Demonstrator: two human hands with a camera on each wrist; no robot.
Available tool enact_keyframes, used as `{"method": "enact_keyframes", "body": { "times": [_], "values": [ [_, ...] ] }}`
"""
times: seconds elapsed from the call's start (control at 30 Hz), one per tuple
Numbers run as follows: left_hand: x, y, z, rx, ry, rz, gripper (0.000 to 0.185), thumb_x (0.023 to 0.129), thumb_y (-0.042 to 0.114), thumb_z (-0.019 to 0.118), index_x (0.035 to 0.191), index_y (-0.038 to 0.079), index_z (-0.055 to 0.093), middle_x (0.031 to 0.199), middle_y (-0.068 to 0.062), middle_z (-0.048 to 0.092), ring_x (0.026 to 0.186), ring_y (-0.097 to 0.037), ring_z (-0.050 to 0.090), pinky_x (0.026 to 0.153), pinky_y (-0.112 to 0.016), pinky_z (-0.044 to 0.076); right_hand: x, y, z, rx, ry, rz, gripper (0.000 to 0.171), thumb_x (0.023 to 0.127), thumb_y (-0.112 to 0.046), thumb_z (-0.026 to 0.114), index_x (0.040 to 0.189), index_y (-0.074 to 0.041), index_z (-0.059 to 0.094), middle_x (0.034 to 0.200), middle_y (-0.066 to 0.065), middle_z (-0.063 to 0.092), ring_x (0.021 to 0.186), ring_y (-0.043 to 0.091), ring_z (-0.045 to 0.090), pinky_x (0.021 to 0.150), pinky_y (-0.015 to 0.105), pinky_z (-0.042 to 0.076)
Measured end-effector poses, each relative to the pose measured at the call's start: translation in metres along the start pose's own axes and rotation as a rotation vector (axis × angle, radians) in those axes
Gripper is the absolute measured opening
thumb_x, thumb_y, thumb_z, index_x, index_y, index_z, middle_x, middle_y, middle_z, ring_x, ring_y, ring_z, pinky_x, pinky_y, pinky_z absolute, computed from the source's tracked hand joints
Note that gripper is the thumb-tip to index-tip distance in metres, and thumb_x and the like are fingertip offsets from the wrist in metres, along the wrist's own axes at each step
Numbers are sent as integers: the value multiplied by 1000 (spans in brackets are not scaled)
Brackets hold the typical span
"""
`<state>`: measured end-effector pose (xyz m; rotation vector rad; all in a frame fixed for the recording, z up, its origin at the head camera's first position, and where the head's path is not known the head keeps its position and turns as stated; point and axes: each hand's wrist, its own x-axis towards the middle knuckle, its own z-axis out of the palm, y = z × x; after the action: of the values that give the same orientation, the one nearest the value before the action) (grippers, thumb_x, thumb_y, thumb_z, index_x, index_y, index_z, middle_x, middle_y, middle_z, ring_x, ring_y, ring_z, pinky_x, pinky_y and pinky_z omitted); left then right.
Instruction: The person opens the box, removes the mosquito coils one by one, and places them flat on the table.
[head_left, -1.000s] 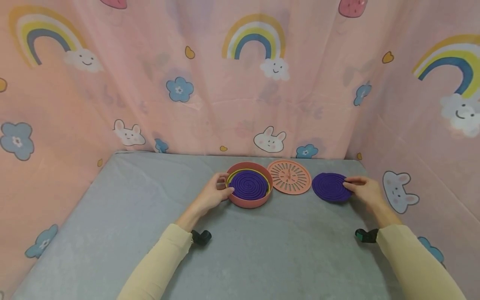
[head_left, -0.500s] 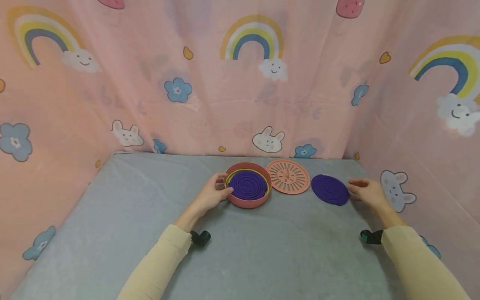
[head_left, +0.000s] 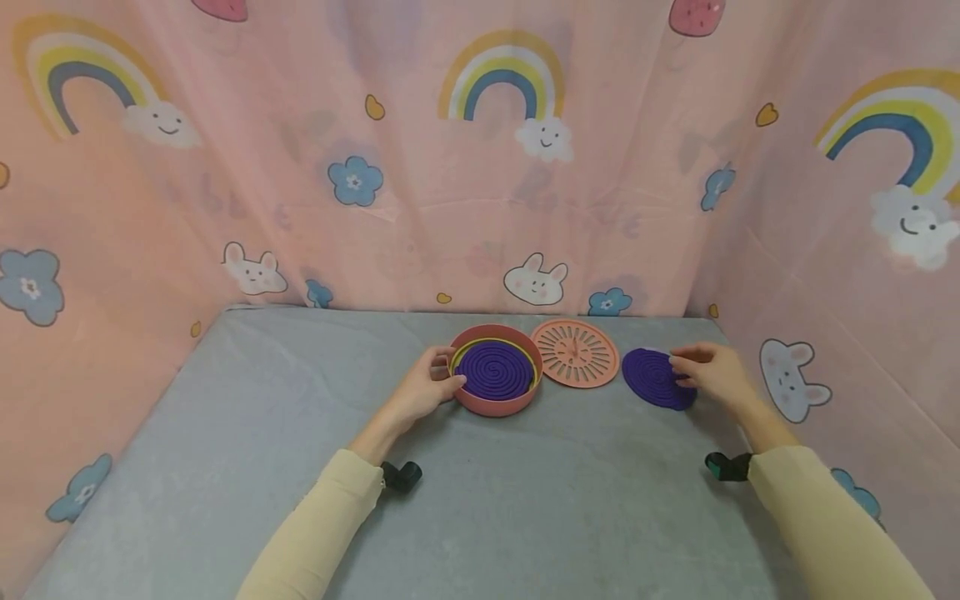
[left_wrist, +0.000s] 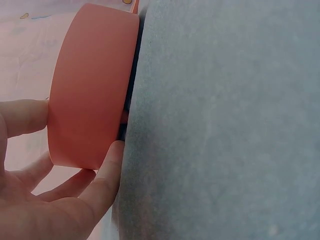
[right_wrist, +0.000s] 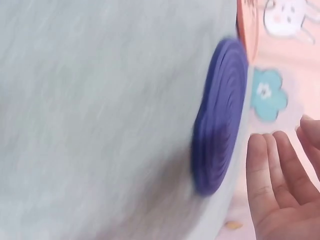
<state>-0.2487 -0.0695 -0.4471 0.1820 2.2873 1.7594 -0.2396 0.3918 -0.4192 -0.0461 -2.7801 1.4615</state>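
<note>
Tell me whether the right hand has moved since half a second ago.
Yes. The right hand has moved left, toward the slotted lid: its fingers now reach over the loose purple coil, where before they were just off its right edge.

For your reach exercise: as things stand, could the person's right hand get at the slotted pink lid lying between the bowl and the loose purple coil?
Probably yes. The right hand hovers over the loose purple coil, and the slotted pink lid lies flat just beyond it, uncovered.

Near the counter's (head_left: 300,433) far edge, left to right: bowl (head_left: 495,402) holding a coil (head_left: 495,369), lid (head_left: 575,352), second coil (head_left: 652,377) toward the right corner.
</note>
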Motion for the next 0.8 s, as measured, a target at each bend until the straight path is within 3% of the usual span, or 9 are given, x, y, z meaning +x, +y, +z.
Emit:
{"method": "enact_keyframes", "body": {
  "times": [0.23, 0.4, 0.8],
  "values": [
    [1, -2, 1, 6, 6, 0, 56, 89, 22, 68, 138, 16, 43, 139, -11, 43, 124, -27, 49, 86, -36, 53, 7, -27, 20, -31, -79, 19, 47, 98, -30, 53, 130, 5, 51, 126, 26, 54, 104, 35, 61, 82, 36, 54],
    [1, -1, 1, 7, 1, 2, 56, 89, 22, 68, 138, 16, 43, 139, -11, 43, 124, -27, 49, 86, -36, 53, 13, -42, 39, -1, -102, 24, 46, 98, -28, 55, 130, 4, 51, 127, 25, 54, 108, 37, 59, 84, 40, 53],
    [1, -1, -1, 2, 1, 2, 55, 90, 20, 67, 139, 15, 42, 140, -12, 41, 124, -27, 48, 86, -36, 53, 16, -80, 89, 100, -153, -69, 40, 94, -27, 62, 122, 2, 59, 120, 21, 59, 106, 37, 60, 89, 49, 50]
  ]
}}
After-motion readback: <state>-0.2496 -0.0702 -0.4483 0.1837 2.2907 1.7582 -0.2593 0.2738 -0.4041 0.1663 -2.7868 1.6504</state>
